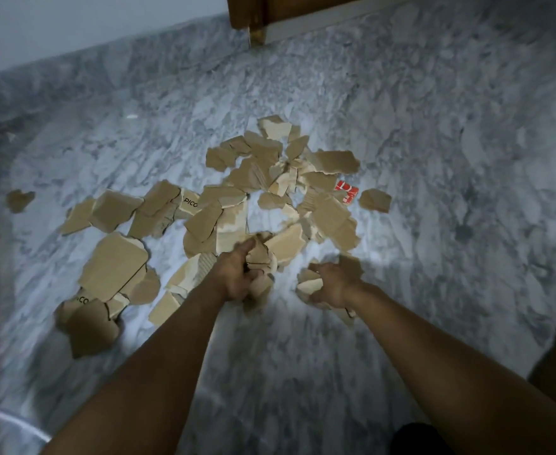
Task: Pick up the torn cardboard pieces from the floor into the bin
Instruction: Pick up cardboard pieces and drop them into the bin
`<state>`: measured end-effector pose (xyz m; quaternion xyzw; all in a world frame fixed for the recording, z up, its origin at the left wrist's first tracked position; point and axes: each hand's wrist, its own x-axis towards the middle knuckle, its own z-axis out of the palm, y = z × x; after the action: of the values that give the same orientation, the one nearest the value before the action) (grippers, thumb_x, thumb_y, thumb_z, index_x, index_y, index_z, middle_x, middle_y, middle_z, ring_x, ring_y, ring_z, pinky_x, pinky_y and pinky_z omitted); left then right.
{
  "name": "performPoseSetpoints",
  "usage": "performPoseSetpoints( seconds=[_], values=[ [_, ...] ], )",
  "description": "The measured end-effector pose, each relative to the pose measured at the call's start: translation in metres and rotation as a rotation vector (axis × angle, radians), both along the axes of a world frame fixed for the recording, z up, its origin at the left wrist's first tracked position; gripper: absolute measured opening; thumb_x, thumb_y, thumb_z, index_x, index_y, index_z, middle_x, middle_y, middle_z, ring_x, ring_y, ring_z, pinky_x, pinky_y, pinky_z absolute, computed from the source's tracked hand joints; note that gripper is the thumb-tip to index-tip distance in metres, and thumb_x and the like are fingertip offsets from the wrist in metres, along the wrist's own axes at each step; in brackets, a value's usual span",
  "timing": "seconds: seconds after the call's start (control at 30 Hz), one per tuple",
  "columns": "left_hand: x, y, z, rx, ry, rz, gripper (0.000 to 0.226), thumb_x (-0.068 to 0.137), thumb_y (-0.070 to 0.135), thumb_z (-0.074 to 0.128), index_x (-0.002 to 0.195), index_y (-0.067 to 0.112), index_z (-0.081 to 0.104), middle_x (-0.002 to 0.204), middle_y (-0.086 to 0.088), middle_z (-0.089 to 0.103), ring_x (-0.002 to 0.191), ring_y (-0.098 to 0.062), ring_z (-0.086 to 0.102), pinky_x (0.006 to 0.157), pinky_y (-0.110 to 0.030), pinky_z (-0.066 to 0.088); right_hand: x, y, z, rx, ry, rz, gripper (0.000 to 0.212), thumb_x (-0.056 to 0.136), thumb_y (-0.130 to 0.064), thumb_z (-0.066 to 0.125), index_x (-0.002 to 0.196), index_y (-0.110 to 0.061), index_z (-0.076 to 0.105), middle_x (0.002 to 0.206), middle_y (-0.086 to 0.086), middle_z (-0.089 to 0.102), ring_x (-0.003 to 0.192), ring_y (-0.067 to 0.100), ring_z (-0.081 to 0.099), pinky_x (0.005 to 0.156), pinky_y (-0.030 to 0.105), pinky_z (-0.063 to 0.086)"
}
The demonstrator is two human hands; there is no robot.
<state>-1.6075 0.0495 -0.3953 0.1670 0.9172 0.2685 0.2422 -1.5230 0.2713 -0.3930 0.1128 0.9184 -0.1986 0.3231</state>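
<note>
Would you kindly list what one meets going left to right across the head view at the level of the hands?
Large cardboard piece → left hand, closed on cardboard scraps → bare marble floor → right hand, closed on more scraps.

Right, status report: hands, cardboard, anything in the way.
Left hand shut on cardboard pieces. Right hand shut on scraps. Most of pile on floor. Bin not seen.

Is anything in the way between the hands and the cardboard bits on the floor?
Nothing visible. The left hand and right hand are already down in the near edge of the cardboard pieces, each closed on some scraps. The bin can't clearly be seen, so the path there can't be judged.
</note>
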Motion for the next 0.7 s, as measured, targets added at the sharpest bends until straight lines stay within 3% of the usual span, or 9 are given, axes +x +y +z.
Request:
performPoseSetpoints(
  seconds=[0.1, 0.17, 0.27, 0.37, 0.47, 0.6, 0.67, 0.7],
  values=[
    [-0.013, -0.010, 0.018, 0.185, 0.005, 0.205, 0.046, 0.084, 0.016, 0.074, 0.125, 0.009, 0.054, 0.108, -0.005, 0.068, 0.104, -0.023, 0.064, 0.084, -0.016, 0.041, -0.020, 0.009, 0.015, -0.092, -0.005, -0.062, 0.082, 0.079, -0.048, 0.077, 0.146, -0.017, 0.042, 0.148, 0.010, 0.046, 0.133, 0.029, 0.046, 0.101, 0.031, 0.042],
    [-0.023, -0.025, 0.029, 0.237, 0.038, 0.303, 0.044, 0.081, 0.026, 0.077, 0.118, 0.013, 0.058, 0.105, 0.000, 0.069, 0.101, -0.020, 0.064, 0.088, -0.025, 0.046, -0.041, 0.004, 0.025, -0.176, 0.017, -0.068, 0.092, 0.078, -0.047, 0.079, 0.152, -0.017, 0.033, 0.153, 0.008, 0.039, 0.137, 0.028, 0.042, 0.103, 0.028, 0.039],
    [-0.032, -0.050, 0.033, 0.211, 0.040, 0.362, 0.056, 0.071, 0.047, 0.074, 0.117, 0.017, 0.061, 0.109, 0.000, 0.070, 0.105, -0.021, 0.065, 0.097, -0.040, 0.050, -0.082, -0.021, 0.030, -0.227, 0.035, -0.051, 0.096, 0.078, -0.048, 0.079, 0.153, -0.014, 0.031, 0.157, 0.007, 0.033, 0.141, 0.028, 0.036, 0.112, 0.036, 0.036],
    [-0.025, -0.065, 0.036, 0.139, 0.000, 0.357, 0.040, 0.083, 0.019, 0.075, 0.117, 0.004, 0.062, 0.111, -0.010, 0.069, 0.108, -0.026, 0.063, 0.092, -0.029, 0.048, -0.104, -0.057, 0.017, -0.075, 0.032, 0.099, 0.088, 0.079, -0.050, 0.076, 0.147, -0.010, 0.038, 0.154, 0.014, 0.032, 0.139, 0.035, 0.034, 0.111, 0.043, 0.035],
    [-0.017, -0.080, 0.031, 0.137, -0.083, 0.311, 0.031, 0.089, 0.000, 0.065, 0.119, -0.005, 0.059, 0.098, -0.003, 0.065, 0.104, -0.020, 0.057, 0.073, -0.008, 0.043, -0.095, -0.079, -0.006, 0.136, 0.090, 0.189, 0.073, 0.083, -0.043, 0.073, 0.141, -0.013, 0.041, 0.148, 0.010, 0.025, 0.135, 0.038, 0.026, 0.107, 0.049, 0.035],
    [-0.013, -0.090, 0.036, 0.151, -0.167, 0.240, 0.029, 0.088, 0.017, 0.071, 0.116, 0.013, 0.066, 0.099, 0.004, 0.068, 0.093, -0.014, 0.061, 0.076, -0.019, 0.041, -0.084, -0.079, -0.018, 0.136, 0.253, 0.168, 0.062, 0.084, -0.045, 0.070, 0.131, -0.020, 0.037, 0.137, 0.017, 0.035, 0.125, 0.042, 0.040, 0.100, 0.052, 0.039],
    [-0.015, -0.086, 0.040, 0.152, -0.264, 0.201, 0.028, 0.086, 0.022, 0.073, 0.114, 0.017, 0.067, 0.090, 0.009, 0.069, 0.085, -0.015, 0.065, 0.074, -0.025, 0.047, -0.085, -0.074, -0.015, 0.050, 0.266, 0.094, 0.069, 0.076, -0.046, 0.076, 0.124, -0.026, 0.030, 0.127, 0.017, 0.045, 0.114, 0.042, 0.051, 0.092, 0.049, 0.047],
    [-0.018, -0.083, 0.040, 0.138, -0.282, 0.152, 0.032, 0.085, 0.025, 0.074, 0.115, 0.019, 0.067, 0.092, 0.009, 0.071, 0.090, -0.016, 0.067, 0.080, -0.029, 0.050, -0.084, -0.071, -0.011, -0.040, 0.261, 0.031, 0.078, 0.072, -0.042, 0.081, 0.125, -0.029, 0.026, 0.127, 0.016, 0.049, 0.111, 0.041, 0.054, 0.090, 0.049, 0.050]
  ],
)
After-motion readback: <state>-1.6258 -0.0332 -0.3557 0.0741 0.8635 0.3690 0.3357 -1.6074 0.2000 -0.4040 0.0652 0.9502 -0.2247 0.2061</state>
